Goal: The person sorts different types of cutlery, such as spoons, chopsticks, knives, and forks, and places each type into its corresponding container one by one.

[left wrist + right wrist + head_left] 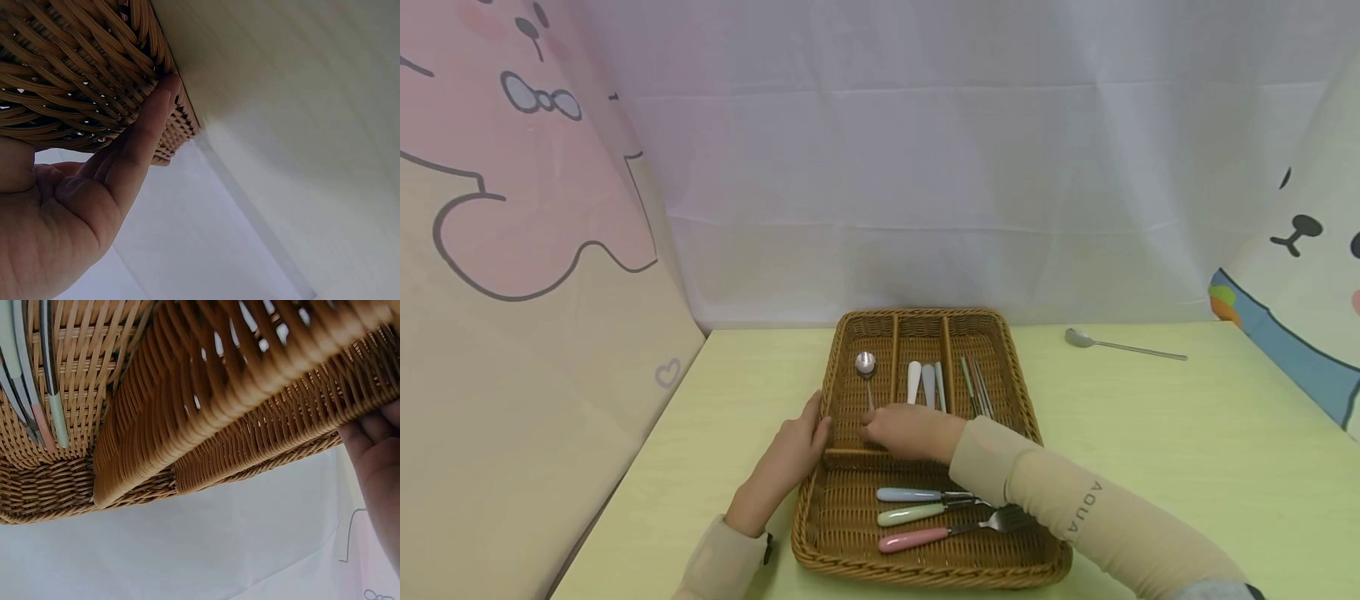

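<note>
In the head view my right hand (pixel 913 429) is in the basket's left long compartment, its fingers curled at the handle of a round-bowled metal spoon (pixel 865 363). The spoon's bowl points to the far end; its handle end is hidden by the fingers. My left hand (pixel 801 437) rests against the left outer side of the brown wicker basket (pixel 925 575). The left wrist view shows its fingers (pixel 140 137) nearly straight along the woven wall; the thumb tip is hidden there. The right wrist view shows the dividers (pixel 150 469) and no spoon.
Pale-handled cutlery (pixel 913 379) lies in the middle compartment, chopsticks (pixel 973 383) in the right one. The front compartment holds blue-, green- and pink-handled forks (pixel 917 539), partly under the right sleeve. Another long spoon (pixel 1120 345) lies on the table (pixel 1150 433) at back right.
</note>
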The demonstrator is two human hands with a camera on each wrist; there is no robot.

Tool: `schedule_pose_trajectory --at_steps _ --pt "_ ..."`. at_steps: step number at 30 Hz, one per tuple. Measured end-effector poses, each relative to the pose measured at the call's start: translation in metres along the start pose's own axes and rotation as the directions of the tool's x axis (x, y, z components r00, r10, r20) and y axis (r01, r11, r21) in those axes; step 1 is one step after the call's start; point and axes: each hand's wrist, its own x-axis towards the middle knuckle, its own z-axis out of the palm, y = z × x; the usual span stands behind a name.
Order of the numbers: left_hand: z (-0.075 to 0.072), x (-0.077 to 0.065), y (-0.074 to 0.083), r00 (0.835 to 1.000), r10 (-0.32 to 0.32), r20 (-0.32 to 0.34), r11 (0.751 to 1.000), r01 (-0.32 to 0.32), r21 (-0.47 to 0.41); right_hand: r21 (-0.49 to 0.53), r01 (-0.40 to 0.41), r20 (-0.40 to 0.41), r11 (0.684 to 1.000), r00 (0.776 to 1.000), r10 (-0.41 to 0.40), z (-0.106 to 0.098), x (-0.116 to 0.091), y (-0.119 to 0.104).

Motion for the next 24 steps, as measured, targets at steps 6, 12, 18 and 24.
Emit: schedule_pose_trajectory --at_steps 6,12,18,24 --pt "-0.001 0.0 0.001 1.0 0.003 -0.01 1.0 -0.003 0.002 -0.027 0.003 0.01 1.0 1.0 -0.003 -0.003 -0.001 -0.002" --pt "-0.001 0.0 0.002 1.0 0.004 -0.007 1.0 -0.004 0.0 -0.041 -0.006 -0.025 0.999 1.0 0.005 -0.005 -0.003 0.004" --pt "-0.001 -0.001 0.001 1.0 -0.013 0.005 1.0 0.013 -0.021 -0.117 0.0 -0.125 0.993 0.992 -0.014 -0.01 -0.011 0.012" --pt "0.0 -0.001 0.0 1.0 -0.002 -0.001 1.0 0.002 -0.019 -0.141 -0.066 -0.201 0.988 0.979 0.037 -0.018 -0.022 0.024"
